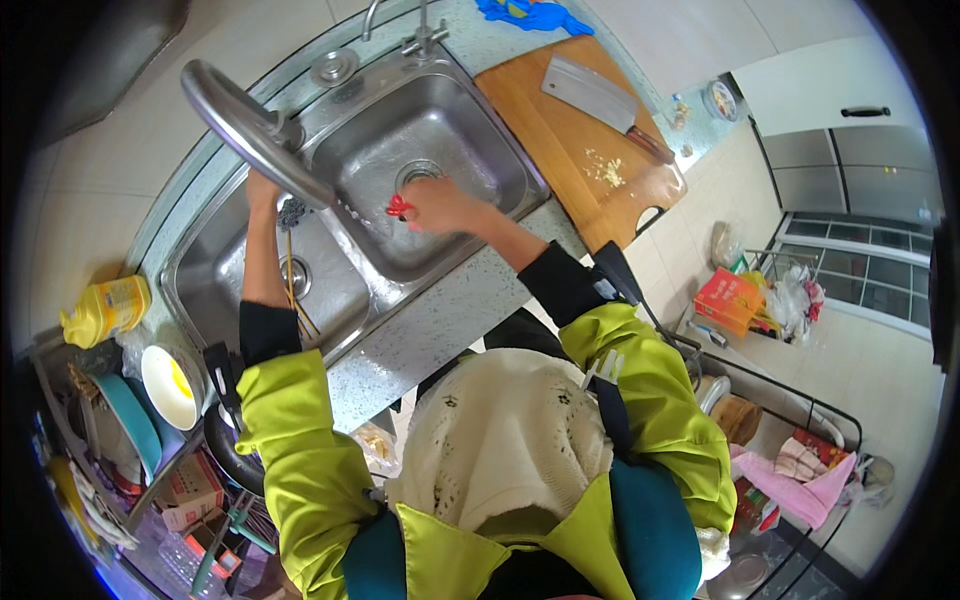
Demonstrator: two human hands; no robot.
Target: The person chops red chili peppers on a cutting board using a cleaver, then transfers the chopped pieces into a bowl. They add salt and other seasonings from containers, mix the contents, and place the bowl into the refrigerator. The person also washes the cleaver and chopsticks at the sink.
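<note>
My right hand (440, 207) is closed over the right basin (500, 150) of a double steel sink. Small, glossy red pieces (399, 206) stick out from its fingers, too little exposed to name. Water (350, 212) falls from the curved steel faucet (240, 120) just left of that hand. My left hand (262, 190) reaches over the left basin (205, 245), close to the faucet, whose spout hides its fingers. Beside it lie a grey scouring pad (291, 212) and thin wooden chopsticks (290, 265).
Right of the sink, a wooden cutting board (540, 120) bears a cleaver (590, 88) and chopped pale bits (604, 168). A yellow bottle (105, 310) and a white bowl (172, 386) stand left of the sink. Racks with pans and boxes flank me below.
</note>
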